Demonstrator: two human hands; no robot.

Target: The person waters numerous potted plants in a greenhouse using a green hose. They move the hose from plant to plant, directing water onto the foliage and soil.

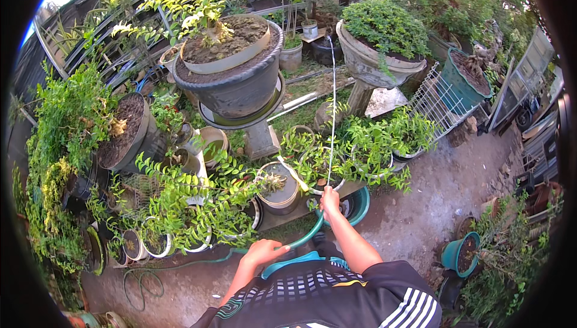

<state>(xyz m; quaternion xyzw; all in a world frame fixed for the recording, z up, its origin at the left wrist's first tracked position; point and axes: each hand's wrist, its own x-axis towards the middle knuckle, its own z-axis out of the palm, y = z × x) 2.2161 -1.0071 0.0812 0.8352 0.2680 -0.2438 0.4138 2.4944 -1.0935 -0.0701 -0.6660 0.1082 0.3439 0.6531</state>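
Observation:
My right hand (330, 200) is closed around the front end of a green garden hose (309, 236). A thin jet of water (333, 116) leaves it and reaches a dark pot (323, 50) at the back, beside the bonsai pot on a pedestal. Farther down the hose, my left hand (265, 252) rests on it with the thumb along its top; the fingers' underside is hidden. Leafy potted plants (198, 204) and a round pot with a small stump (280, 192) stand before me on a low bench.
A large black pot (225, 89) with a small tree stands on a concrete pedestal. A white wire rack (435, 100) leans at the right near a green pot (462, 80). The hose lies coiled on the ground at left. A teal pot (460, 254) stands at right.

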